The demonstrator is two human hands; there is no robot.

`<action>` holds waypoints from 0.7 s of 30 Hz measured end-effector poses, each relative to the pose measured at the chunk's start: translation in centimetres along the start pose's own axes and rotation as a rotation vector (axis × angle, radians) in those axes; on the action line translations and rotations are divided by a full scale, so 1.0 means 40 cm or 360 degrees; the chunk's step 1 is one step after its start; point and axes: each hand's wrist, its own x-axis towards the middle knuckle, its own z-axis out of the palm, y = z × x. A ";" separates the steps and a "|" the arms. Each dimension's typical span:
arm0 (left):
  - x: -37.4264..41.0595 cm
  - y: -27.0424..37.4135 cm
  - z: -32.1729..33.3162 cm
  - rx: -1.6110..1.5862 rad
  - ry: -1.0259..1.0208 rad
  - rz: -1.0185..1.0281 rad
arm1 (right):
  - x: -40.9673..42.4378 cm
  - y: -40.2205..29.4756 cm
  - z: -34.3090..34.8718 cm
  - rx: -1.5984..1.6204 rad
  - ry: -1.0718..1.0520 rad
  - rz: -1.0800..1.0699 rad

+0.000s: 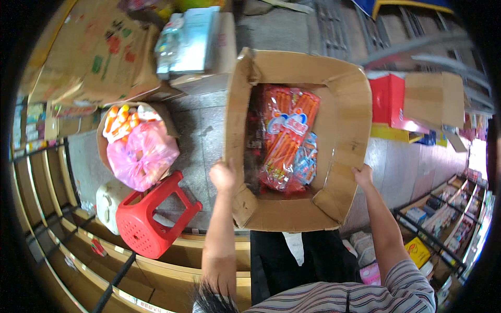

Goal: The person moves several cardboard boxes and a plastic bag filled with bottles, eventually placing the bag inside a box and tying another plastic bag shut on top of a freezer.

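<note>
An uncovered cardboard box (348, 117) is before me, its flaps standing up around the opening. My left hand (222, 176) grips its left side, and my right hand (363, 176) grips the right side near the lower corner. Inside lie clear plastic packs of long orange-red sticks (287, 137) with printed labels. Small blue packets (306, 158) show beside them, and dark clear-wrapped goods (254, 137) line the left inner wall. The fingers of both hands are partly hidden against the cardboard.
To the left, a carton holds a pink plastic bag (141, 154) and orange-and-white items (119, 123). A red plastic stool (146, 227) lies tipped beside wooden shelving (164, 258). A large carton (90, 58) stands upper left; a red box (385, 99) is at right, near stocked shelves (438, 219).
</note>
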 end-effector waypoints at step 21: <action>-0.289 -0.167 0.073 0.0118 -0.0069 -0.0166 | -0.380 0.207 0.087 0.0957 -0.1326 0.0802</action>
